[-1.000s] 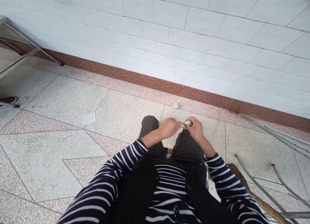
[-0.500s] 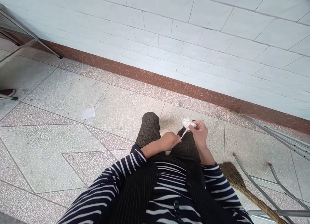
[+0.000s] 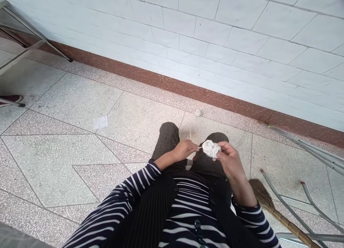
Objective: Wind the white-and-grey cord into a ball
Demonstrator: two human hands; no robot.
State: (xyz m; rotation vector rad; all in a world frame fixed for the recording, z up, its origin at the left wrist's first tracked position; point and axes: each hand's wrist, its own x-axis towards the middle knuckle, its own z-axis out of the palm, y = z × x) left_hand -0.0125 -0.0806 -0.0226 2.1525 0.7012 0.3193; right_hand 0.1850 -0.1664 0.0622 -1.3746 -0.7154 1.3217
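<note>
A small white bundle of soft cord [image 3: 211, 149], coiled round at one end, is held over my right thigh. My right hand [image 3: 230, 162] pinches it from the right between thumb and fingers. To the left of it, the fingers of my left hand [image 3: 183, 150] are pinched together on a thin strand [image 3: 200, 147] that runs to the bundle. Motion blur smears the bundle's details. Both hands are held low in front of my knees, a short gap apart.
A small whitish ball [image 3: 198, 112] lies on the floor near the tiled wall [image 3: 204, 33]. A white paper [image 3: 100, 122] lies to the left. On the right are a straw broom [image 3: 279, 215], a metal-legged frame [image 3: 285, 201] and grey metal bars [image 3: 301, 144]. A metal-legged table [image 3: 40, 35] stands left.
My right hand has turned and moved slightly right and down with the bundle. The strand now stretches nearly level between the hands. My left hand has shifted slightly up.
</note>
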